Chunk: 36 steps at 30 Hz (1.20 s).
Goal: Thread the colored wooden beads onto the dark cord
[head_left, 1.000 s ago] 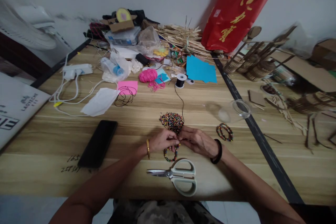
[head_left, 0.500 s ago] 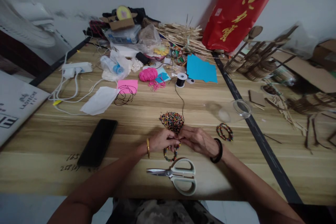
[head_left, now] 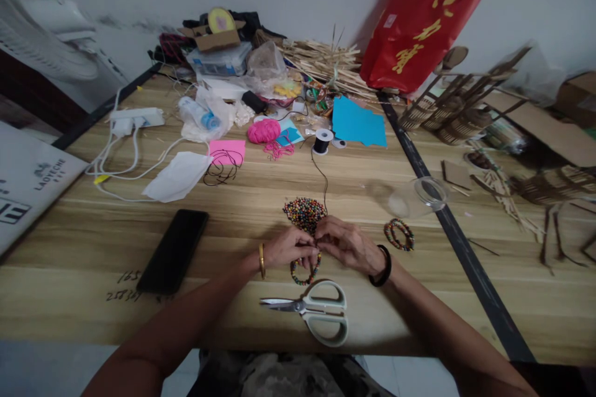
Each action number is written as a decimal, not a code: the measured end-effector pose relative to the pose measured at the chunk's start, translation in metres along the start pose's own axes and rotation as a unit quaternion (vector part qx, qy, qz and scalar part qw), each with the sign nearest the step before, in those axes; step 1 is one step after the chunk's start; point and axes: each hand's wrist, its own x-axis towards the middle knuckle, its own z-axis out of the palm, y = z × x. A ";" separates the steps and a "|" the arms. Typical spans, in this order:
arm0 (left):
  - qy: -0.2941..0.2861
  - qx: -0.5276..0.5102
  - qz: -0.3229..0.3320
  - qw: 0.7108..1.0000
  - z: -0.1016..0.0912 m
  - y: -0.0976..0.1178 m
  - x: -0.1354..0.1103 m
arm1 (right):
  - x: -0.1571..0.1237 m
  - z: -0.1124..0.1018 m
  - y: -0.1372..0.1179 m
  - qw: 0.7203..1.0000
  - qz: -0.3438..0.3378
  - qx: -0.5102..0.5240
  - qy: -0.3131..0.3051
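Note:
My left hand is closed at the top of a beaded bracelet, whose loop of many-coloured beads hangs below the fingers. Fingertips to fingertips with it, my right hand pinches at the bracelet's cord end; the cord between the fingers is too small to make out clearly. A heap of mixed beads lies just beyond both hands. From a spool of black cord a strand runs down toward my right hand. Scissors with pale handles lie below the bracelet, blades pointing left.
A finished-looking beaded bracelet lies right of my hand, near a clear plastic jar on its side. At left are a black phone and white paper. Pink yarn and blue sheets sit farther back.
My right hand has shifted slightly and its fingers have changed their bend at the cord. The left hand stays nearly in place with the bracelet.

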 end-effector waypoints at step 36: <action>0.032 -0.035 0.006 0.999 -0.002 -0.009 0.003 | -0.010 0.001 0.008 0.997 0.046 0.023 -0.055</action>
